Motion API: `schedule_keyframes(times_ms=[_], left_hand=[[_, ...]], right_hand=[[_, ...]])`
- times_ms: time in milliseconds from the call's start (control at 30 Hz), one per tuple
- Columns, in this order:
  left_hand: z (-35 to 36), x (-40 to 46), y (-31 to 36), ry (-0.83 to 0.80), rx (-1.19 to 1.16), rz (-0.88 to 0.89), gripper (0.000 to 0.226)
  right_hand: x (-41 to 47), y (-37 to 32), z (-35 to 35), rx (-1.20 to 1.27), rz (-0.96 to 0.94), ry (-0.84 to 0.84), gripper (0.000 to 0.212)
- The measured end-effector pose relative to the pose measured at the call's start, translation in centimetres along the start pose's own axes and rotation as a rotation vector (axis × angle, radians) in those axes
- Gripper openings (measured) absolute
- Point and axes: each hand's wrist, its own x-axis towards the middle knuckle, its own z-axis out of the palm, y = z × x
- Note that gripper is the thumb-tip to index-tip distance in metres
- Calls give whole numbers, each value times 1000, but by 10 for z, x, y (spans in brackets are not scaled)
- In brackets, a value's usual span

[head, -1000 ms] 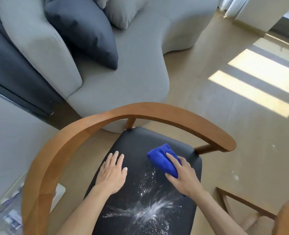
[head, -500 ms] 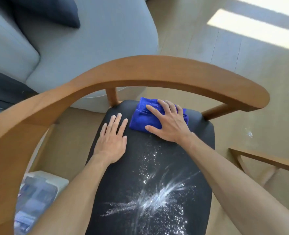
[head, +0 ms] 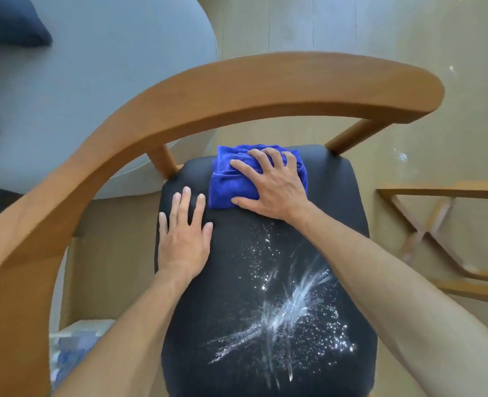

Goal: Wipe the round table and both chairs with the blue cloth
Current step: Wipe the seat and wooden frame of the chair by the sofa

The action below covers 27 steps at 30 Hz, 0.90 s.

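In the head view, the right hand (head: 271,186) lies spread on the folded blue cloth (head: 231,179), fingers apart and bent a little over its far edge, pressing it flat onto the chair seat (head: 337,190) at the back, just below the curved wooden backrest (head: 237,90). The left hand (head: 184,236) rests flat on the seat just beside the cloth, fingers straight and slightly apart, holding nothing.

White powder (head: 285,308) is splashed over the near half of the seat, untouched. To do this stroke well, the person would likely drag the cloth toward the body in one steady pull with even palm pressure, so that the powder gathers ahead of the fold instead of smearing, and lift the left hand clear of the path.

The seat looks dark and slightly grained, possibly leatherette; the blur makes this uncertain. Behind the chair stands a grey sofa (head: 108,81) on a pale wood floor (head: 351,27). A second wooden frame (head: 437,193) shows at right, probably the other chair.
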Motion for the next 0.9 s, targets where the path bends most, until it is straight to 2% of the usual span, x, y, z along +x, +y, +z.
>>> schedule_keyframes(times_ms=[300,467,533,700,900], left_hand=[[8,2,-2,27,-38,-12,62],[6,4,-2,35,-83,-10,60],[5,4,-1,30,-98,-10,59],[1,5,-1,8,-112,-5,59],[2,3,-1,19,-137,5,59]], right_hand=[[0,-1,6,-20,-11,76,65],[-14,-5,4,-41,10,61,64],[-26,-10,4,-60,15,47,64],[-57,-24,3,-101,31,132,56],[-148,-62,15,7,-42,158,51]])
